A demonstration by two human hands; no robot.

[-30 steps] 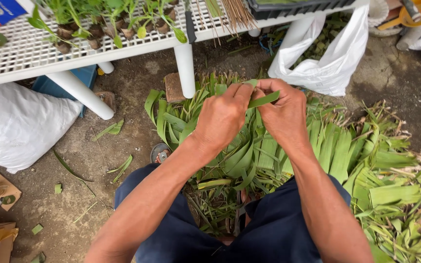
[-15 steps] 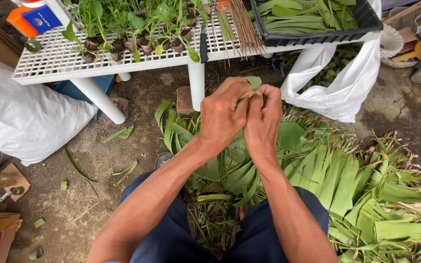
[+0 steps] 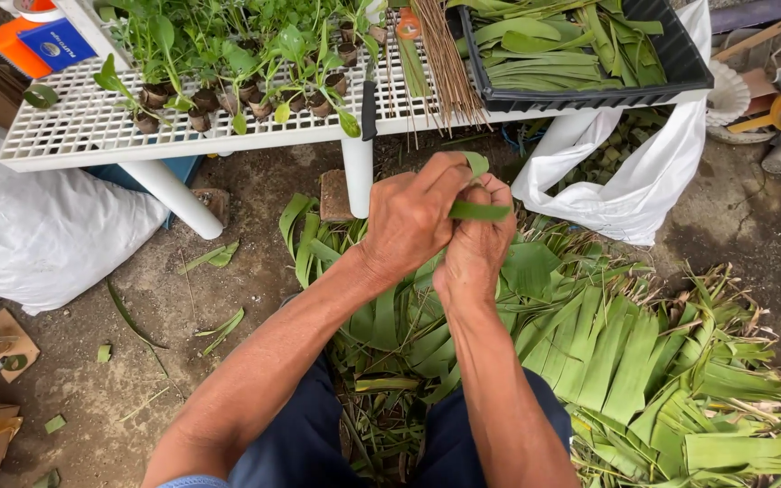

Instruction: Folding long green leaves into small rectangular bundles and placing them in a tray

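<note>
A narrow green leaf strip (image 3: 479, 210) is wound around the fingers of my right hand (image 3: 478, 246), with its loose end sticking up near my fingertips. My left hand (image 3: 413, 220) presses against the right one and pinches the same strip from the left. Both hands are held together above a big pile of cut green leaves (image 3: 589, 352) lying on the ground between and beyond my knees.
A white grid table (image 3: 74, 126) carries small potted seedlings (image 3: 228, 63), thin brown sticks (image 3: 445, 63) and a black tray of leaf strips (image 3: 580, 50). A white plastic bag (image 3: 635, 181) hangs at its right, a white sack (image 3: 29, 235) lies left, a brick (image 3: 334, 194) by the table leg.
My hands have turned together and the strip now wraps across my right fingers. The view has shifted, showing more of the table top and tray.
</note>
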